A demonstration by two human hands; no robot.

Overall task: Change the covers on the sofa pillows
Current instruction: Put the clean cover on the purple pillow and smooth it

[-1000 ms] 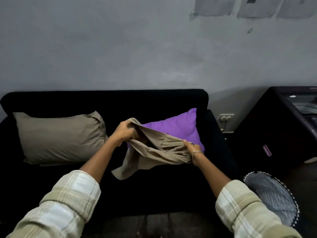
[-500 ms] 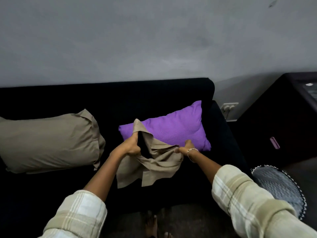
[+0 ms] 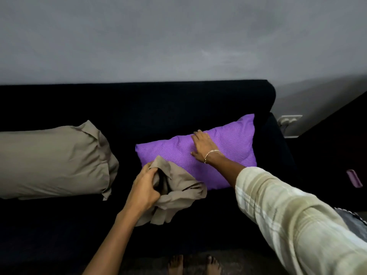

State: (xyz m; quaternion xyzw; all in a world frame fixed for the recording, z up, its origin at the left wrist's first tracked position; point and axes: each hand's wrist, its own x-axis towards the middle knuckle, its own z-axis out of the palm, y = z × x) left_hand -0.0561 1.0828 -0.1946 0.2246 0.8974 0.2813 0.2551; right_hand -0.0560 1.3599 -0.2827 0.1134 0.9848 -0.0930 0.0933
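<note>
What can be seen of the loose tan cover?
The tan cover is limp, crumpled, matte cloth, empty, with its dark opening showing. It is bunched at that opening in the grip of the left hand. It overlaps the near left corner of the purple pillow and hangs over the black sofa seat.

— Where does the view look from?
— From the person's head, facing forward and steeply down. Bare feet (image 3: pixel 193 264) show at the bottom edge, and the grey wall (image 3: pixel 178 36) fills the top third.
— How near is it?
— Within arm's reach of the black sofa (image 3: pixel 178 104). Both forearms enter from below. The left hand (image 3: pixel 146 188), holding the beige cover (image 3: pixel 178 187), sits just below centre. The right hand (image 3: pixel 204 144) lies on the purple pillow (image 3: pixel 234 147) near centre.
— How wide is the frame?
— Wide-angle, though the left edge cuts the beige pillow (image 3: pixel 53 159).
— Does another view share this?
— There is one camera only.
</note>
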